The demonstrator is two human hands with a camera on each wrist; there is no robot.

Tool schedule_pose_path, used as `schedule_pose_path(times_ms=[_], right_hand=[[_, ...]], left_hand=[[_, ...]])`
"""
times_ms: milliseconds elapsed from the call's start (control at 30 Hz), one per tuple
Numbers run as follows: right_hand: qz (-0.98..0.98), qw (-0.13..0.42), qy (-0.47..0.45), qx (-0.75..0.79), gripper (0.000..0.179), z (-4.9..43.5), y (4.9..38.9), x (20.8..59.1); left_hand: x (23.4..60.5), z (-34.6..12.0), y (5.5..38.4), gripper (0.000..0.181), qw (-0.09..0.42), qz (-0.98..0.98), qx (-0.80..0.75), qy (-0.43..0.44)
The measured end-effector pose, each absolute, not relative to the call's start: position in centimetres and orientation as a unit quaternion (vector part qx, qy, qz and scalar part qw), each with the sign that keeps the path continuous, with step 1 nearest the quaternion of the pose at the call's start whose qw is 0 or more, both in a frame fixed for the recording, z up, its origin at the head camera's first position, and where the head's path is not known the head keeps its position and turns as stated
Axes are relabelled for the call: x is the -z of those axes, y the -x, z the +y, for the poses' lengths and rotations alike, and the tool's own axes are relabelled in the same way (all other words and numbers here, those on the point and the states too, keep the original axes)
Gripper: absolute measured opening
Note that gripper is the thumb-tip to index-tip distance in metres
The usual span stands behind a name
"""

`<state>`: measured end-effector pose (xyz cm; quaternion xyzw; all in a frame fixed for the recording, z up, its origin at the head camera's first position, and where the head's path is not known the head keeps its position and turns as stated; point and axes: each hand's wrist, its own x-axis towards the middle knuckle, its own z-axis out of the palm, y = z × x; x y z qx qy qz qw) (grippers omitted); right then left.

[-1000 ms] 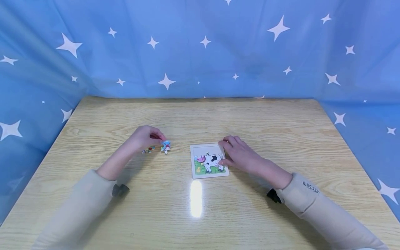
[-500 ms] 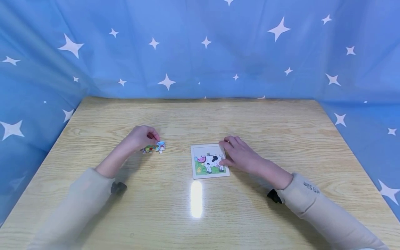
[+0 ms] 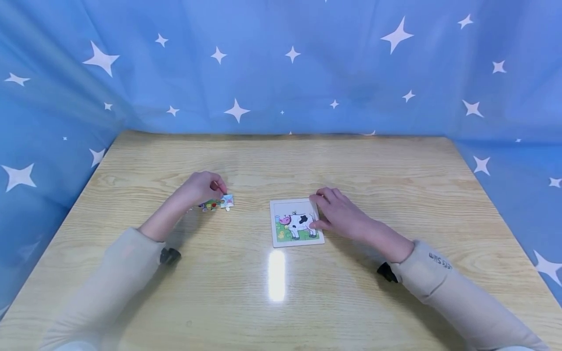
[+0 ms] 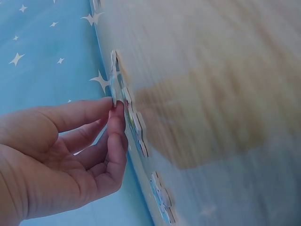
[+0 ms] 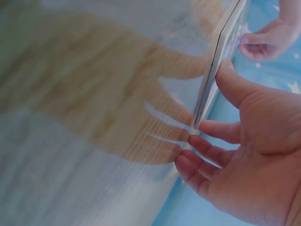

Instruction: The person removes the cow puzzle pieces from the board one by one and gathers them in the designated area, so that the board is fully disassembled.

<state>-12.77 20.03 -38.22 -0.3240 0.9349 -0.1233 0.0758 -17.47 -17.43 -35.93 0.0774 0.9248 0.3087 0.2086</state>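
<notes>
My left hand [image 3: 203, 187] is over the left side of the table. Between thumb and index finger it pinches a puzzle piece [image 3: 227, 201], light blue with a touch of red, seen edge-on as a thin puzzle piece [image 4: 114, 79] in the left wrist view. Other colourful puzzle pieces [image 3: 209, 205] lie under and beside that hand, partly hidden. Near the centre is a white-framed jigsaw puzzle [image 3: 296, 223] with a cow picture in its lower part and a pale upper part. My right hand [image 3: 340, 214] rests against its right edge, thumb and fingers [image 5: 214, 129] touching the frame's side.
Both lie on a light wooden table [image 3: 351, 302]. In the left wrist view, a separate puzzle piece [image 4: 162, 200] lies nearer the wrist. A blue curtain [image 3: 281, 68] with white stars hangs behind the table and along its sides.
The pinched piece has shifted slightly left and down, close to the loose pieces. My right hand and the framed puzzle keep their place; the head view has tilted slightly.
</notes>
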Motion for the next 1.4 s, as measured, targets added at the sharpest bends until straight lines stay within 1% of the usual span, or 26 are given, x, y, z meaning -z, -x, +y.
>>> schedule_pose_path(times_ms=[400, 733, 1000, 1167, 1400], right_hand=[[0.935, 0.070, 0.328, 0.115, 0.065, 20.1, 12.8, 38.4], [0.935, 0.068, 0.330, 0.115, 0.064, 20.1, 12.8, 38.5], [0.935, 0.069, 0.325, 0.122, 0.064, 20.1, 12.8, 38.4], [0.936, 0.071, 0.322, 0.120, 0.065, 20.0, 12.7, 38.1], [0.937, 0.080, 0.318, 0.120, 0.066, 19.9, 12.7, 38.1]], left_hand=[[36.0, -17.6, 17.6, 0.012, 0.206, 0.922, -0.318, -0.076], [35.3, -16.5, 16.6, 0.014, 0.195, 0.920, -0.324, -0.102], [35.5, -15.1, 15.9, 0.010, 0.194, 0.905, -0.358, -0.124], [35.6, -14.4, 15.6, 0.007, 0.188, 0.903, -0.354, -0.155], [35.7, -13.3, 15.2, 0.006, 0.190, 0.899, -0.354, -0.175]])
